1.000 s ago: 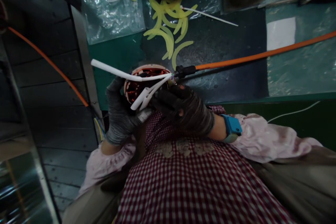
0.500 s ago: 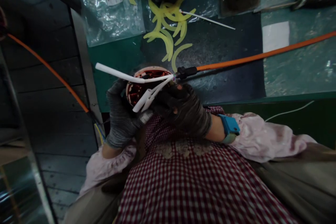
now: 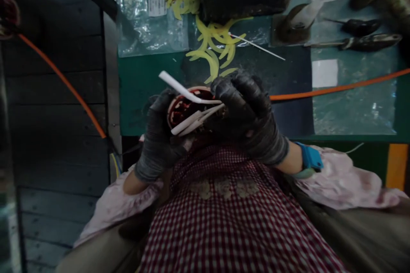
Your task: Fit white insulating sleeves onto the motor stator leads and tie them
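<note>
My left hand (image 3: 156, 140), in a grey glove, is wrapped round the left side of a motor stator (image 3: 174, 113) with dark red copper windings and a pale rim. White sleeved lead wires (image 3: 188, 124) cross its opening, and one thick white sleeve (image 3: 179, 87) sticks up to the left. My right hand (image 3: 250, 111), gloved too, closes over the end of an orange cable (image 3: 301, 94), where the white leads come together. Its fingers hide the black joint and the stator's right side.
Yellow curved strips (image 3: 211, 57) lie beyond the stator on the green bench mat (image 3: 144, 72). Farther back are a black box (image 3: 237, 2) of small white pieces and a clear bag (image 3: 137, 34). Screwdrivers (image 3: 368, 42) lie at right. Another orange cable (image 3: 64, 81) hangs at left.
My right hand has risen from the stator's near right side to cover the black joint on the cable end. The upright white sleeve has swung to a steeper angle. The view has shifted.
</note>
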A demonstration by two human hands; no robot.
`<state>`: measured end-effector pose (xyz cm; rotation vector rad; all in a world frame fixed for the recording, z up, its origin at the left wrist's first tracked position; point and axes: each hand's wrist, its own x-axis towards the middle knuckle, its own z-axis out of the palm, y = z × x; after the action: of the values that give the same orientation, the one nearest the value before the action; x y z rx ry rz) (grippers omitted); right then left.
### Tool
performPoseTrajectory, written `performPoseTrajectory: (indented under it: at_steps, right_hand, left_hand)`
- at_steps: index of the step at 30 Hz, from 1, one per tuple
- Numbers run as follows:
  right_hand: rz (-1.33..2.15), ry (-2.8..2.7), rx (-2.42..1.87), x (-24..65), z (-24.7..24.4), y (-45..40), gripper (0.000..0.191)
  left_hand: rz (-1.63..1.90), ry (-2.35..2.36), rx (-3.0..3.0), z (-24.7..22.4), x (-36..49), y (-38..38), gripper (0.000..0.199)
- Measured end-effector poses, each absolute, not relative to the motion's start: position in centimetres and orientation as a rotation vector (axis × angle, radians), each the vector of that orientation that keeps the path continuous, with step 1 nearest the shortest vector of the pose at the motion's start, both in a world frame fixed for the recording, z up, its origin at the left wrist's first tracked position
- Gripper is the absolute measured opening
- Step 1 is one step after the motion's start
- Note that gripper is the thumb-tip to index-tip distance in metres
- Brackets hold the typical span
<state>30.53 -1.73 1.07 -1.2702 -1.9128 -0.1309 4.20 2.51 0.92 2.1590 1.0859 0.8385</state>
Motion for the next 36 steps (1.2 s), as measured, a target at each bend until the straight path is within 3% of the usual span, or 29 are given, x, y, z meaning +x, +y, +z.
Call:
performPoseTrajectory:
  at_steps: [3, 13, 18, 23, 26, 32, 36]
  right_hand:
    - [0.030, -1.943, -1.335, 30.5, 1.1, -1.1, 0.041]
    - [0.055, -2.011, -1.317, 32.4, -1.9, -1.2, 0.069]
    - [-0.003, -2.024, -1.405, 32.8, -2.1, -1.2, 0.076]
    - [0.207, -2.061, -1.353, 33.4, -1.7, -1.5, 0.070]
    - [0.044, -2.070, -1.300, 33.6, -2.1, -1.8, 0.066]
    - [-0.166, -2.159, -1.246, 33.2, -1.7, -2.6, 0.029]
    - [-0.192, -2.152, -1.319, 33.0, -2.0, -3.1, 0.028]
  left_hand:
    - [0.912, 1.049, 2.345, 1.7, 5.6, 2.7, 0.086]
    - [0.849, 0.961, 2.530, 1.5, 6.2, 2.5, 0.109]
    - [0.686, 0.889, 2.520, 1.9, 5.9, 2.6, 0.106]
    - [0.634, 0.865, 2.516, 2.2, 5.6, 2.7, 0.107]
    - [0.653, 0.904, 2.419, 2.3, 5.7, 2.7, 0.109]
    - [0.599, 0.872, 2.421, 2.4, 5.8, 2.8, 0.104]
    - [0.633, 0.841, 2.489, 2.4, 6.0, 3.0, 0.100]
